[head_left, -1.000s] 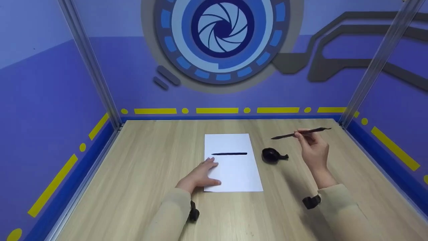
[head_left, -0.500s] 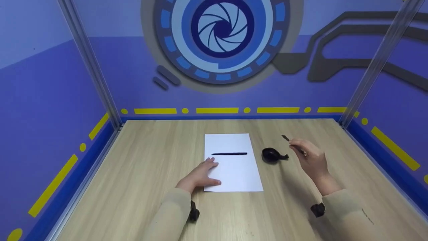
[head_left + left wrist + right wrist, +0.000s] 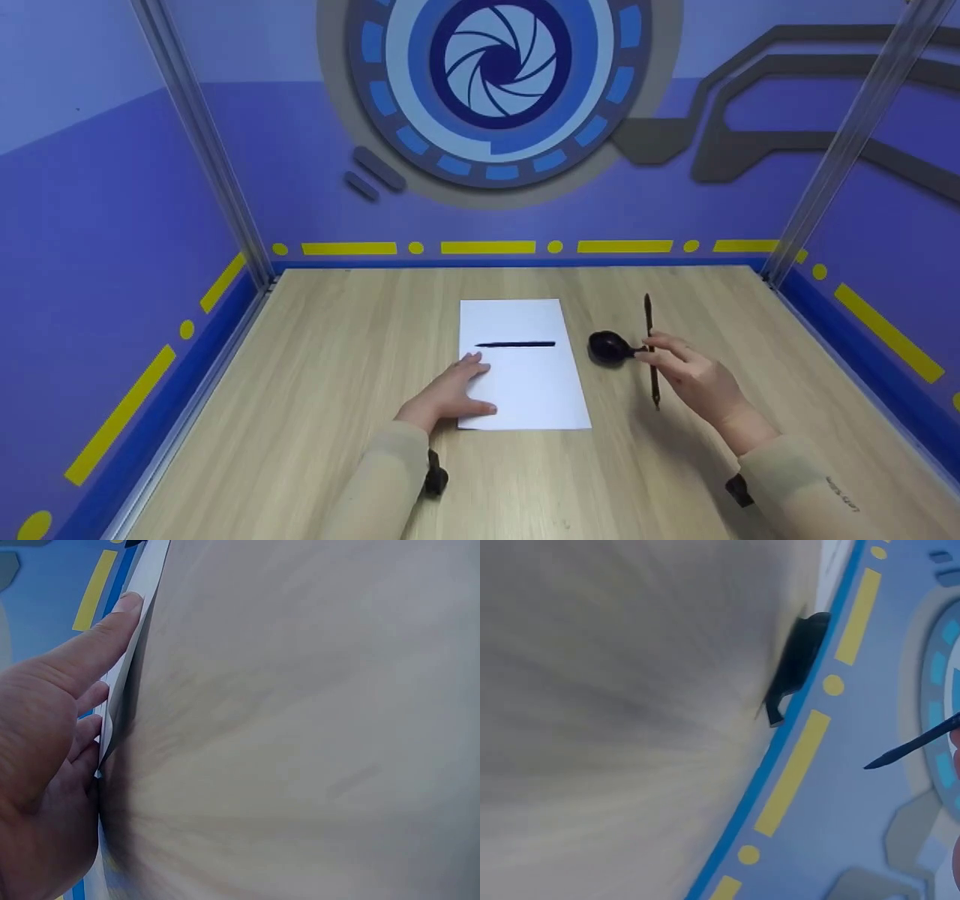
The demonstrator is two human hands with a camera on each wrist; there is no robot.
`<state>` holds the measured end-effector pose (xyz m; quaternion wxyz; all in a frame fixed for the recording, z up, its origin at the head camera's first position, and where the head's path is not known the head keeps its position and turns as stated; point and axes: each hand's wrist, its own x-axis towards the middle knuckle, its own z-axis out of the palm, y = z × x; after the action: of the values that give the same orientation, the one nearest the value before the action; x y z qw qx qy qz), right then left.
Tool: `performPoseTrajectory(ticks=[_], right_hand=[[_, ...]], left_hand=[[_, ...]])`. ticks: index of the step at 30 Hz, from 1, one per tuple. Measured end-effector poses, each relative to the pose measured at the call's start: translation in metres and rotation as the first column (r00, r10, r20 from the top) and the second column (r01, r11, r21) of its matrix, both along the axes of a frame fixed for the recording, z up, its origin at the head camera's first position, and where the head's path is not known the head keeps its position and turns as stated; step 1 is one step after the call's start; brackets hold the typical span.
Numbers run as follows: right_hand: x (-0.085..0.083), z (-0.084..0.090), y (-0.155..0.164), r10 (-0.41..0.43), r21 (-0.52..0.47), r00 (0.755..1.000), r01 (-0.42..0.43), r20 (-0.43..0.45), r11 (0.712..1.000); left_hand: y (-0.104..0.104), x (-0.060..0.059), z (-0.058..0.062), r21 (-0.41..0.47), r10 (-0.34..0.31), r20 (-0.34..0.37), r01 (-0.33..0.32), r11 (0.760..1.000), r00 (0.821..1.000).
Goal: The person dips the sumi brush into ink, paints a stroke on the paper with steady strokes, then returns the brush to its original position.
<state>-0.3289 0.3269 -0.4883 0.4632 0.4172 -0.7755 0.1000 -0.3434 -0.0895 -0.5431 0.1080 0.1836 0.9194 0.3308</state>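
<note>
My left hand (image 3: 446, 390) rests with spread fingers on the left edge of a white sheet of paper (image 3: 525, 390). In the left wrist view, the paper's edge (image 3: 120, 701) lifts slightly beside the fingers. A black horizontal line (image 3: 517, 344), tapered at its left end, crosses the sheet. Off to the right, my right hand (image 3: 701, 382) pinches a slim dark brush (image 3: 648, 311) between thumb and fingers, its pointed tip toward the back wall. The brush overlaps the handle of a small black dish (image 3: 606, 348) in the head view, but the right wrist view shows it raised above the dish (image 3: 799, 652).
The wood-grain table (image 3: 345, 345) is bounded by blue-purple walls with yellow dashes (image 3: 487, 247). Metal posts (image 3: 202, 135) stand at the back corners. A small black camera (image 3: 436, 476) sits at the left wrist.
The right hand has moved slightly down and turned the brush from lying roughly sideways, tip left, to pointing away toward the back wall. The left hand, paper and dish stay put.
</note>
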Motion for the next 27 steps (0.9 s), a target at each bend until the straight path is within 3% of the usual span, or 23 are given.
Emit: performPoseTrajectory(ticks=[7, 11, 18, 27], right_hand=[[-0.001, -0.018, 0.01, 0.036, 0.215, 0.996, -0.017, -0.082, 0.977], [0.001, -0.026, 0.013, 0.048, 0.264, 0.998, -0.039, -0.027, 0.964], [0.008, -0.031, 0.018, -0.014, 0.347, 0.995, -0.023, 0.103, 0.938], [0.008, -0.04, 0.018, -0.015, 0.42, 0.99, -0.045, 0.138, 0.907]], left_hand=[[0.0, 0.0, 0.001, 0.001, 0.005, 0.006, -0.005, 1.0, 1.0], [0.0, 0.0, 0.001, 0.005, 0.019, 0.017, -0.019, 1.0, 1.0], [0.001, 0.001, 0.001, 0.002, 0.026, 0.02, -0.026, 1.0, 0.999], [0.001, 0.0, 0.002, -0.004, 0.004, 0.01, -0.004, 1.0, 1.0]])
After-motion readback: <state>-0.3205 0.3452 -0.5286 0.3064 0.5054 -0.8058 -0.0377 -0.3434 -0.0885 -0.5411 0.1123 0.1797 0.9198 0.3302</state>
